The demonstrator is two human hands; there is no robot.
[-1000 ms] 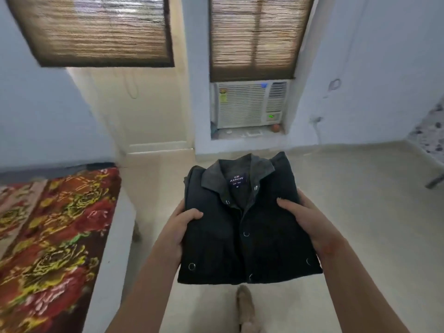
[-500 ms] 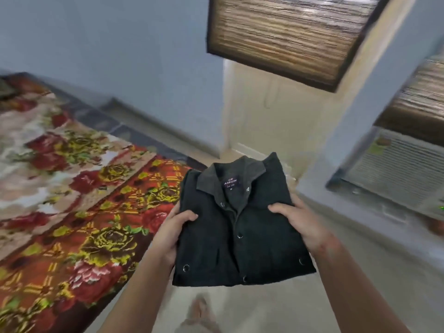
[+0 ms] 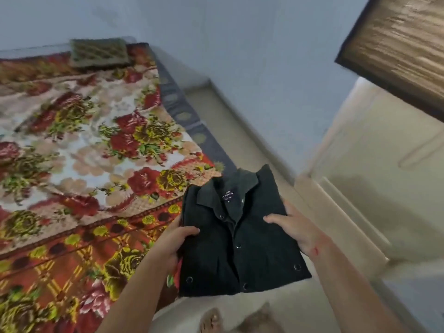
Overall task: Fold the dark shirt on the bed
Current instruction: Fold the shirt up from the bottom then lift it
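Observation:
The dark shirt (image 3: 240, 241) is folded into a neat rectangle, collar and label up, buttons showing down the front. I hold it in the air between both hands, over the bed's near corner and the floor. My left hand (image 3: 173, 243) grips its left edge, thumb on top. My right hand (image 3: 295, 227) grips its right edge, thumb on top and fingers underneath. The bed (image 3: 79, 145) with a red and cream floral cover fills the left side.
A folded green patterned cloth (image 3: 98, 52) lies at the bed's far end by the blue wall. The beige floor (image 3: 242, 131) runs along the bed's right side. A bamboo window blind (image 3: 403, 44) hangs at top right. My foot (image 3: 213, 320) shows below the shirt.
My view has swung left from the window wall towards the bed. The folded shirt stays in both hands and now hangs by the bed's corner.

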